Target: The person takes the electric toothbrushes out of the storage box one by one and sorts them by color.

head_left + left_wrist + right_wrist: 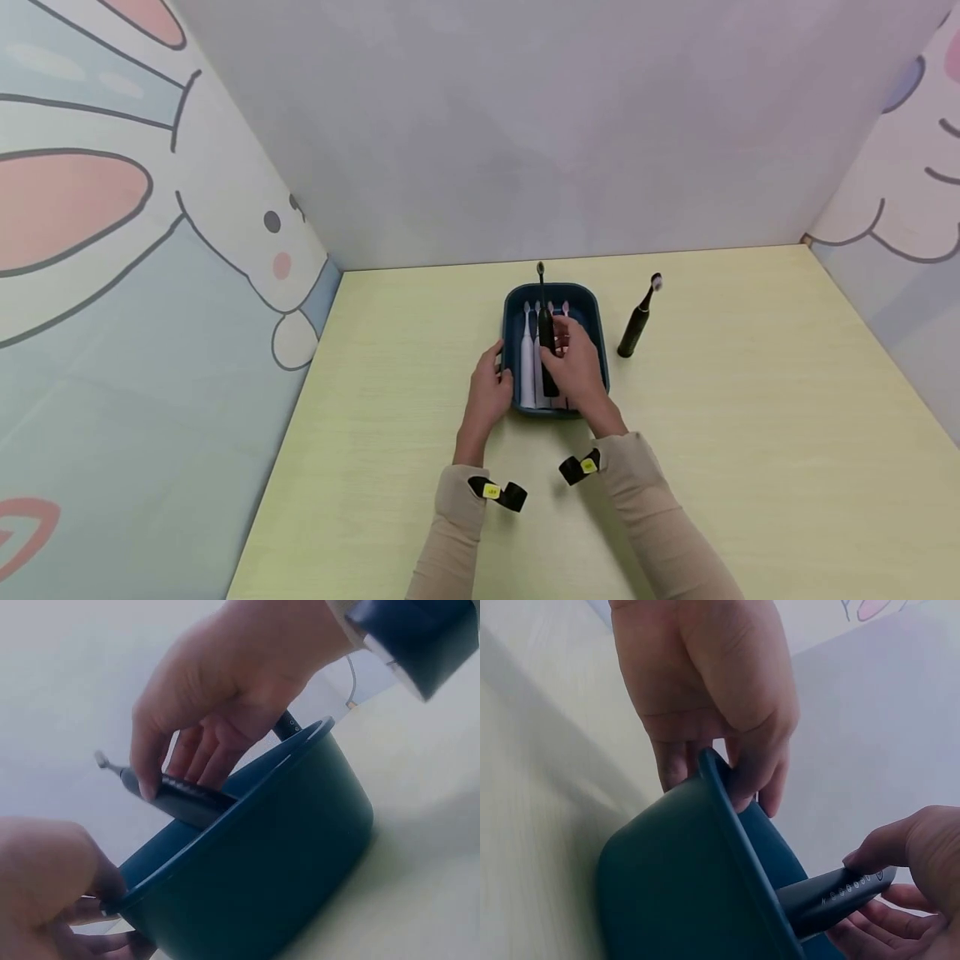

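Observation:
A dark teal plastic basin (576, 295) stands on the table with several electric toothbrushes lying side by side in it. At its left side my left hand (489, 396) pinches the rim, thumb inside and fingers outside in the right wrist view. My right hand (579, 362) holds a black electric toothbrush (546, 329) by its handle, over the basin. In the left wrist view, the basin's wall (262, 847) hides that handle's lower end. A white toothbrush (527, 367) lies at the left inside; the ones to its right are partly covered by my right hand.
Right of the basin, a second black electric toothbrush (636, 327) stands upright on the pale yellow table (750, 400). A grey wall (525, 150) rises behind the table, and a panel with a cartoon rabbit (240, 217) borders its left side.

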